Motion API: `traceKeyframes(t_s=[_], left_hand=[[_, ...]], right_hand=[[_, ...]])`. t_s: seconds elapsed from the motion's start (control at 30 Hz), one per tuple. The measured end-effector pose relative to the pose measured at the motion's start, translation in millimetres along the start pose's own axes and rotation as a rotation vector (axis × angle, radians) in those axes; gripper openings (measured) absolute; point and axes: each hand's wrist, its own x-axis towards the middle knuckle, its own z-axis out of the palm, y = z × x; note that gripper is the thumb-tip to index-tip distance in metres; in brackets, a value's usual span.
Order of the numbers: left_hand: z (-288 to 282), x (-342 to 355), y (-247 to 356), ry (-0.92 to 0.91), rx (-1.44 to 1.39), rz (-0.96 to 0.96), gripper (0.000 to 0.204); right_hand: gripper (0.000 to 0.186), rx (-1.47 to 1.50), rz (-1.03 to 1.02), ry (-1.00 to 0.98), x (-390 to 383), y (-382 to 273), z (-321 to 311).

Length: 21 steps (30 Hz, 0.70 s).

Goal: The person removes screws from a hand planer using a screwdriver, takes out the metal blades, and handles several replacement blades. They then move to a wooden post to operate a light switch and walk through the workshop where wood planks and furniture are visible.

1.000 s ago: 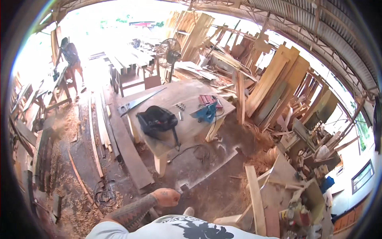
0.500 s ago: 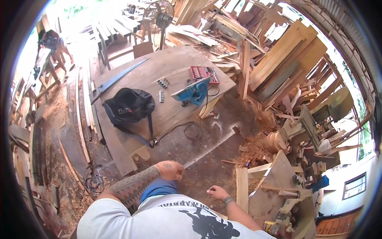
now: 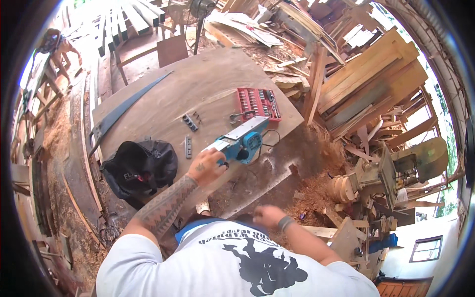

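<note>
My left hand grips the near end of a blue power planer, which lies at the table's near right with its metal sole up. My right hand hangs lower, near my body, its fingers loosely curled with nothing visible in them. On the wooden table are a red case of small tool pieces, small dark metal parts, a short metal bar, a handsaw at the left and a black bag at the near left corner.
Timber on trestles and a fan stand beyond the table. A co-worker is at far left. Leaning boards, a machine and offcuts crowd the right. Long strips and shavings lie on the left floor; a cord hangs by the planer.
The view has tipped down and closed on the table. My left hand has reached forward and taken hold of the planer, turning it. My right hand has come into view and risen slightly.
</note>
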Motion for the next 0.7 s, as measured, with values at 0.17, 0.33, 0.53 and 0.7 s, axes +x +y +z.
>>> traceKeyframes(t_s=[0.17,0.33,0.53,0.7], left_hand=[[5,62,-27,-0.053,0.162,-0.169,0.060],[20,72,-12,-0.055,0.210,-0.218,0.065],[48,84,-7,0.075,0.102,-0.491,0.074],[57,87,-6,0.196,0.123,-0.636,0.088]], right_hand=[[0.034,0.250,-0.249,0.414,82,-13,-155],[0.039,0.025,-0.569,0.462,187,-28,-261],[0.082,-0.346,-0.850,-0.094,319,-38,-280],[0.085,-0.314,-0.816,-0.429,350,-42,-267]])
